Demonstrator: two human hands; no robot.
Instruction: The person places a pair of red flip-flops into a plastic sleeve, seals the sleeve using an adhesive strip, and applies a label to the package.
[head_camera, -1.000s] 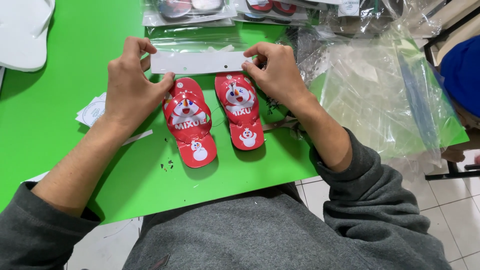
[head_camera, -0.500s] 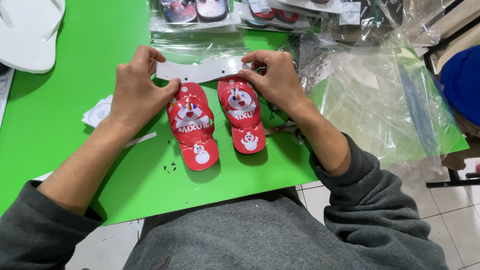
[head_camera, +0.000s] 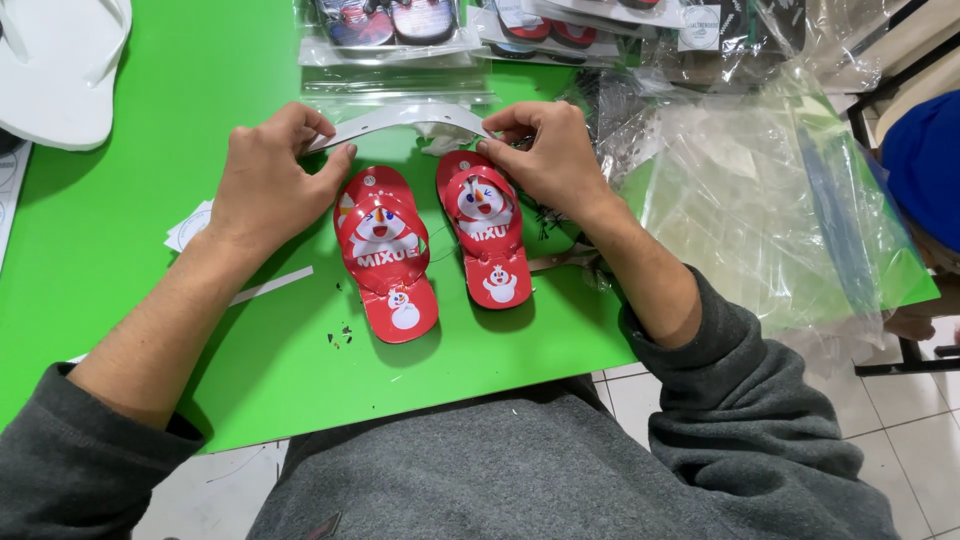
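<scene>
Two small red flip-flops with a cartoon snowman print lie side by side on the green table (head_camera: 150, 200): the left flip-flop (head_camera: 385, 255) and the right flip-flop (head_camera: 487, 235). Above their toes a white card strip (head_camera: 400, 118) arches upward. My left hand (head_camera: 270, 180) pinches its left end and my right hand (head_camera: 545, 155) pinches its right end, fingertips resting at the toe of the right flip-flop.
Clear plastic bags (head_camera: 760, 190) pile up at the right. Bagged flip-flop pairs (head_camera: 395, 25) lie along the far edge. A white sole (head_camera: 60, 70) sits at the top left. Paper scraps (head_camera: 190, 225) and a white strip (head_camera: 265, 285) lie by my left wrist.
The card strip was flat between my hands a second ago; both hands have pushed its ends inward and it now bows upward. The flip-flops have stayed in place.
</scene>
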